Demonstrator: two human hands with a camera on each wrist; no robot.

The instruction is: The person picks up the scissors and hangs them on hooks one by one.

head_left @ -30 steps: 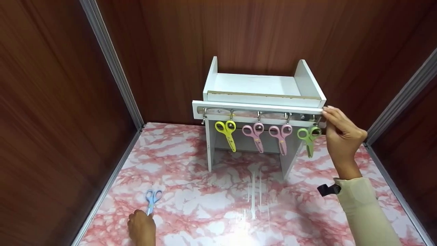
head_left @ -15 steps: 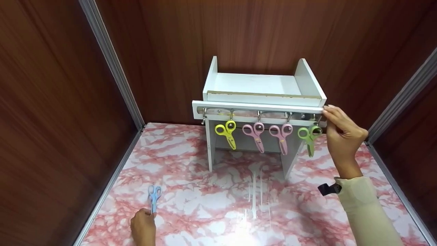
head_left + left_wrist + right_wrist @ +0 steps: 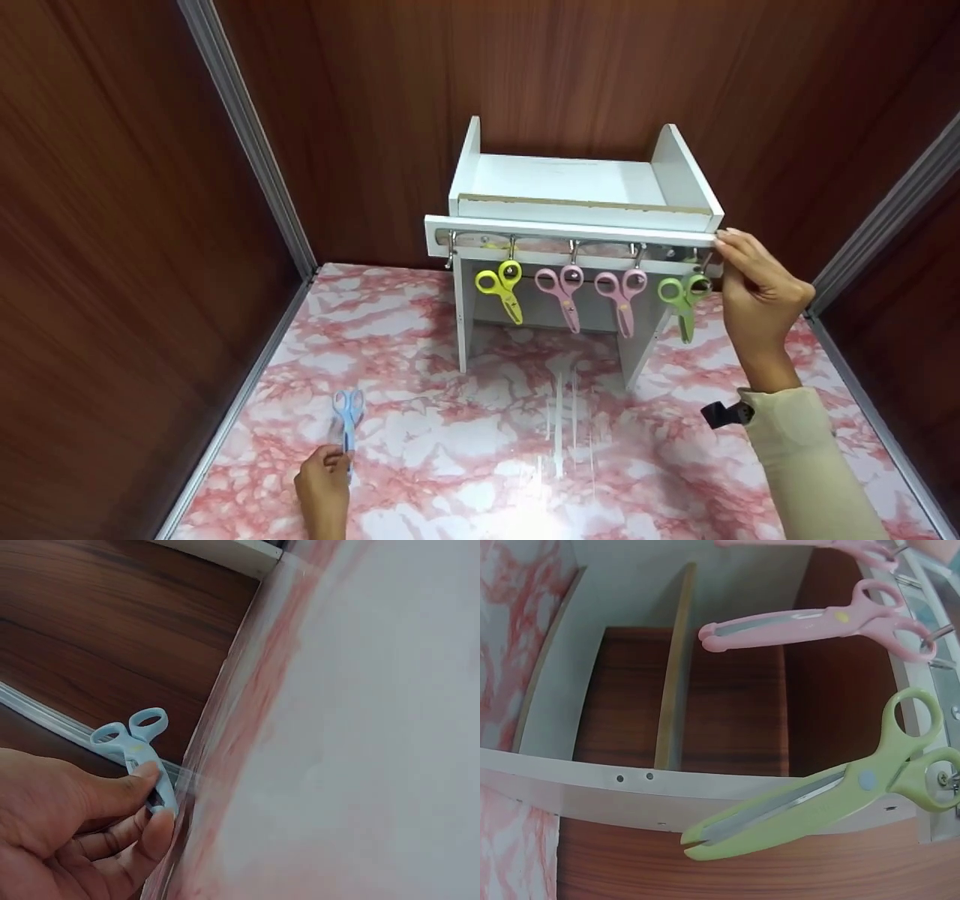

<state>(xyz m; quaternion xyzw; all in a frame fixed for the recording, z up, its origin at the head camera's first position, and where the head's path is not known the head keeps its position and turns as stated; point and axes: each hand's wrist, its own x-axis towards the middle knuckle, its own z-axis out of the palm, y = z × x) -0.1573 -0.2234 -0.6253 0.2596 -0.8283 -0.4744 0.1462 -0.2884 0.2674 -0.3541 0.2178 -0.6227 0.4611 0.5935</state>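
My left hand point(image 3: 322, 487) pinches a pair of light blue scissors point(image 3: 349, 409) by the blade end, handle loops pointing away from me. In the left wrist view, thumb and fingertips close on the scissors' blades point(image 3: 154, 772). My right hand point(image 3: 761, 300) grips the right end of a white hook rail point(image 3: 570, 232) at the front of a small white shelf point(image 3: 577, 178). From its hooks hang yellow scissors point(image 3: 512, 296), two pairs of pink scissors point(image 3: 568, 300) and green scissors point(image 3: 684, 304). The leftmost hook point(image 3: 451, 251) carries nothing. The right wrist view shows the green scissors point(image 3: 780, 814) close up.
The shelf stands on a pink-and-white marbled table point(image 3: 420, 442) against a brown wood-look back wall point(image 3: 570, 67). Wood-look panels with metal edge strips point(image 3: 251, 150) enclose both sides. Whitish streaks point(image 3: 559, 420) mark the table in front of the shelf.
My left hand has moved slightly forward and right with the blue scissors, which now stand more upright in view. My right hand stays on the rail's end.
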